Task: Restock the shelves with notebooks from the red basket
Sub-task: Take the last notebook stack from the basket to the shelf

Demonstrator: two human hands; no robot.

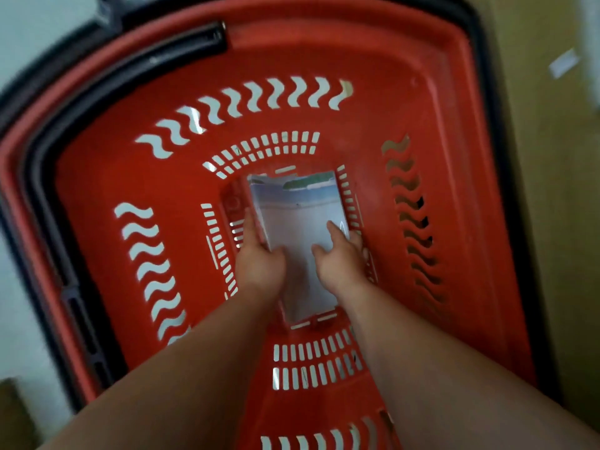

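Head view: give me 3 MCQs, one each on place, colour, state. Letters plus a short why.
1. Where does the notebook stack lie?
A. on the floor of the red basket
B. on a shelf
C. on the ground beside the basket

2. What colour is the basket handle?
A. white
B. black
C. yellow

3. What are the hands doing?
A. both are clear of the stack
B. only one touches it
C. both are on the stack

Answers:
1 A: slotted red walls surround the stack on all sides.
2 B: a dark bar lies folded along the rim.
3 C: the left hand grips the left edge, and the right hand has fingers on the cover.
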